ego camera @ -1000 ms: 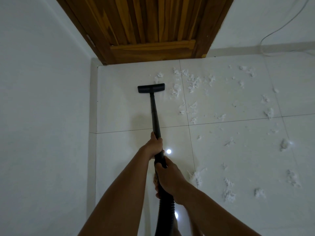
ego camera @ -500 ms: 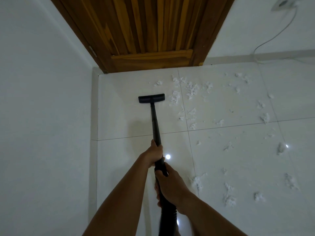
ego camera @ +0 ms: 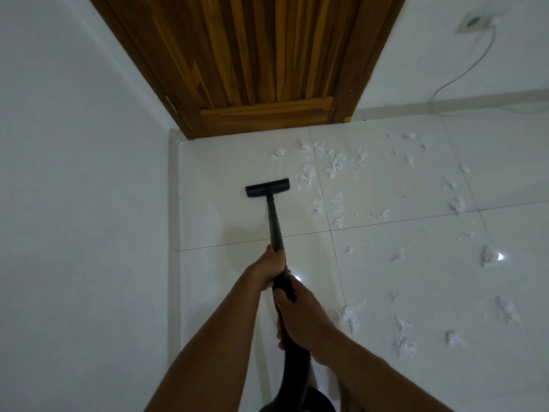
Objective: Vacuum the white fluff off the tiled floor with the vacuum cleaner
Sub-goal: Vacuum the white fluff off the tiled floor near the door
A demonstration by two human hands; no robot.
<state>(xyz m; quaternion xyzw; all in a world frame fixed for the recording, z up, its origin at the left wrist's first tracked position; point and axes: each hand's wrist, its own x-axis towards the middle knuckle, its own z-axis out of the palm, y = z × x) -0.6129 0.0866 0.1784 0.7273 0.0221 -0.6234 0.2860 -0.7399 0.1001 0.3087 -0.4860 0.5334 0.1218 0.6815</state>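
Both hands are clamped on the black wand [ego camera: 275, 224], one behind the other: the left hand [ego camera: 269, 269] farther forward and nearer the work, the right hand [ego camera: 300, 317] back where the hose joins. The wand's long axis runs straight ahead toward the door [ego camera: 267, 55], and its floor head [ego camera: 267, 187] sits flat on the tiled floor [ego camera: 219, 221] near the far left corner. The white fluff [ego camera: 306, 176] begins just beside the head's right end and scatters toward the floor's right edge, so the next sweep likely swings rightward.
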